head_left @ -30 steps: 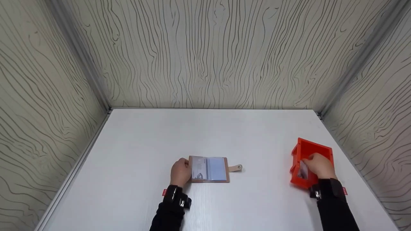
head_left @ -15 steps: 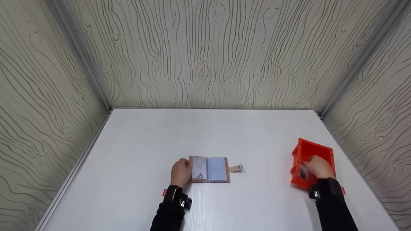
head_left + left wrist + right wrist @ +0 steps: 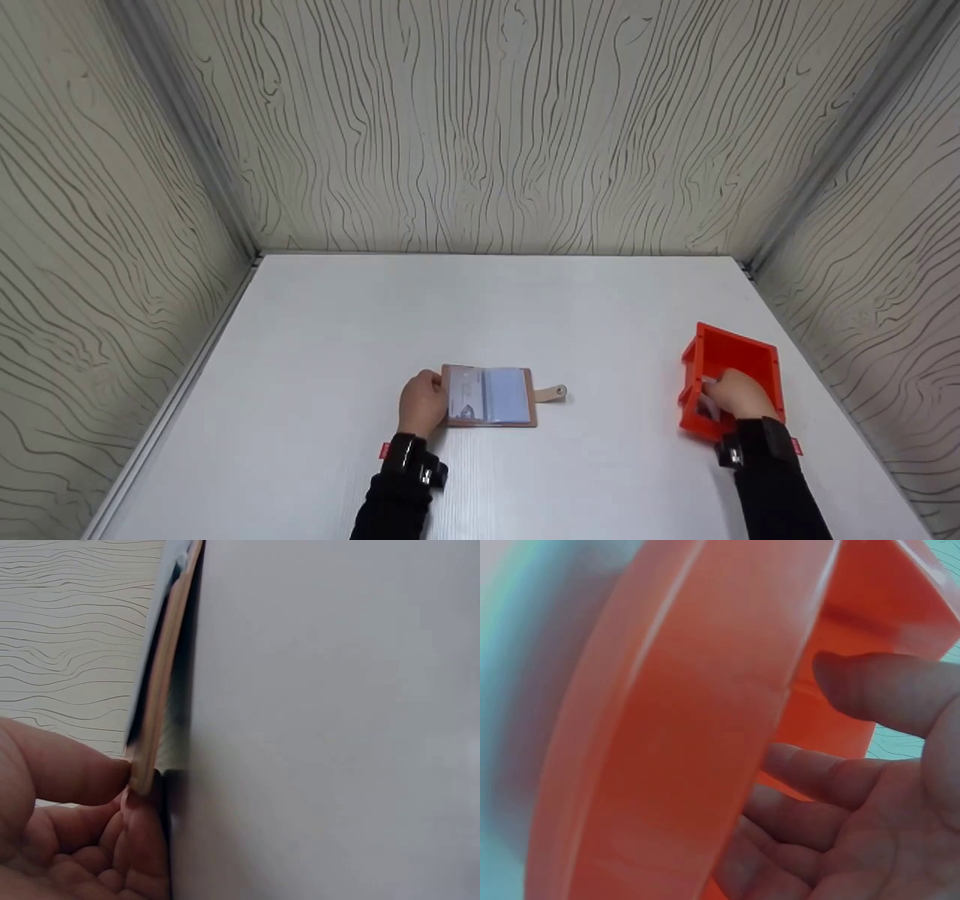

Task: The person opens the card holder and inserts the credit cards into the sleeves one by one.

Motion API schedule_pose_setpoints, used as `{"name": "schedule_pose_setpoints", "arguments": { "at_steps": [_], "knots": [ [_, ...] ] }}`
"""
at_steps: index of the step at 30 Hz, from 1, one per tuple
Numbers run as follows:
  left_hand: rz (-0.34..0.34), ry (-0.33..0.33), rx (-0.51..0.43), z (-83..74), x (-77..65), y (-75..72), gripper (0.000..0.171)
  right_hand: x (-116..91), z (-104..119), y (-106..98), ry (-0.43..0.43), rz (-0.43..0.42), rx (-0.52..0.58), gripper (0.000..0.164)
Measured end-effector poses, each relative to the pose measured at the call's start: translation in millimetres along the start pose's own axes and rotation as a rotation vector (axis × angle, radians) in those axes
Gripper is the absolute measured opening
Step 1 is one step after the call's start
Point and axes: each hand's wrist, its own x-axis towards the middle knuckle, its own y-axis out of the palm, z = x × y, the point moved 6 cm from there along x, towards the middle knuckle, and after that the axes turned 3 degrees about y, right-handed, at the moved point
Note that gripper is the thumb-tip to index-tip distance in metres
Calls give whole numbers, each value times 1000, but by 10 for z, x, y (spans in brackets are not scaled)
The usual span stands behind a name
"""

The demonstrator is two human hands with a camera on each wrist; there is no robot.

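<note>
In the head view, an unfolded brown card holder (image 3: 508, 396) lies at the middle of the table, its clear sleeves face up and its snap strap pointing right. My left hand (image 3: 423, 403) pinches its left edge; the left wrist view shows thumb and fingers on either side of the cover (image 3: 157, 701), which is raised a little off the table. My right hand (image 3: 742, 395) reaches into an orange-red bin (image 3: 701, 352). A small clear-looking card (image 3: 707, 407) shows beside its fingertips. In the right wrist view, the thumb (image 3: 885, 690) and fingers stand apart inside the bin, with nothing visible between them.
The white table (image 3: 337, 322) is bounded by wood-patterned panels (image 3: 480, 135) at the back and both sides. The bin stands near the table's right edge, turned at an angle. Its near wall (image 3: 682, 720) rises beside the right fingers.
My right hand has moved slightly down and left in the bin, and the card now sits lower by its wall. The thumb and fingers have parted. The left hand and card holder stay put.
</note>
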Motion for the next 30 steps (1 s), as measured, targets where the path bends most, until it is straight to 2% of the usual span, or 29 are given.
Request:
{"name": "schedule_pose_setpoints", "arguments": {
  "at_steps": [8,16,25,30],
  "knots": [
    [18,-20,1,6,9,5,9,1,-12,40,-2,6,49,29],
    [16,-26,-6,-7,9,-4,10,-10,0,5,-14,2,35,26],
    [22,-33,-11,8,3,3,12,-28,-17,-18,24,-1,75,24],
    [15,-25,-1,18,7,15,11,-21,-39,-23,30,1,105,34]
  ]
}}
